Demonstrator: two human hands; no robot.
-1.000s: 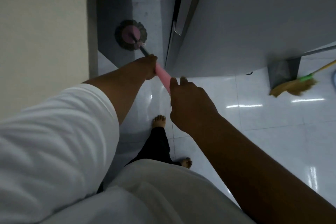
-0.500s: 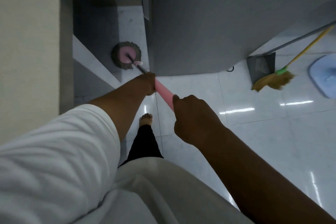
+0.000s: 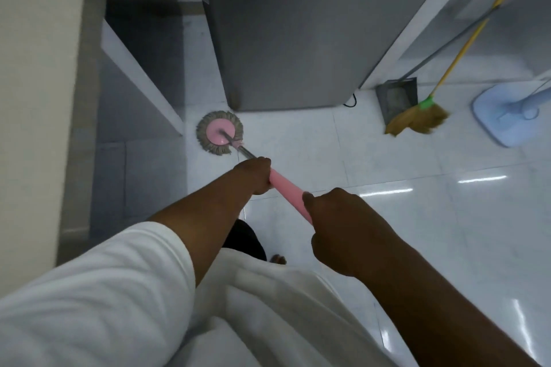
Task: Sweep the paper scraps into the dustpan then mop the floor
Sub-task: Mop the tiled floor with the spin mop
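Both hands grip the pink mop handle [image 3: 287,189]: left hand [image 3: 253,175] wrapped lower down, right hand [image 3: 347,229] clenched higher up. Its round mop head [image 3: 219,132] sits flat on the white floor [image 3: 417,217] by the grey cabinet's [image 3: 286,33] corner. Dustpan [image 3: 396,98] and broom [image 3: 417,121] lean well off right.

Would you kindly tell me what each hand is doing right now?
Left hand: grips the pink mop handle.
Right hand: grips the same handle, higher up.
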